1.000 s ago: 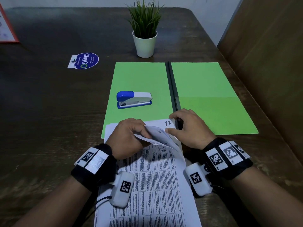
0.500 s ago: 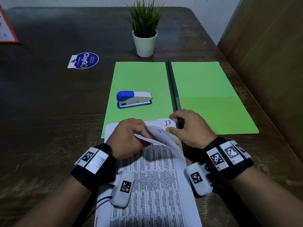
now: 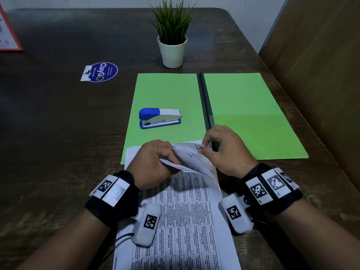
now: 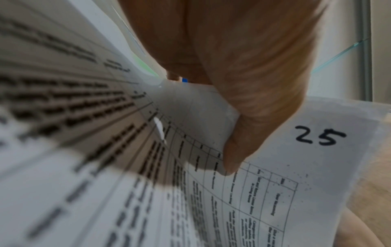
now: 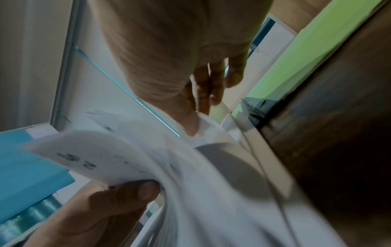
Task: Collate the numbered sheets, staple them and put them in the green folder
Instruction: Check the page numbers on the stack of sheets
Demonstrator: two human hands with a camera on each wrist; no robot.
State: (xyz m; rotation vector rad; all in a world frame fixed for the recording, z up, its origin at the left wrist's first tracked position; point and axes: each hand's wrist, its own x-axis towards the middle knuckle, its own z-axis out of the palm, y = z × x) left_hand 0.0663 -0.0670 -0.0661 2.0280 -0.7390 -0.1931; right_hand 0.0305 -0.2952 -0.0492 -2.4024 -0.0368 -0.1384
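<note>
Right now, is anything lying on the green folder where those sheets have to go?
Yes. The stapler lies on the folder's left half. The right half shows nothing on it, though the right hand hangs over its near corner.

The head camera looked forward and down over the table [image 3: 58, 133]. Each wrist camera sat very close beneath its hand, facing along the fingers. All three views shared the lifted sheets [image 3: 191, 160] [image 4: 296, 167] [image 5: 131, 160].
</note>
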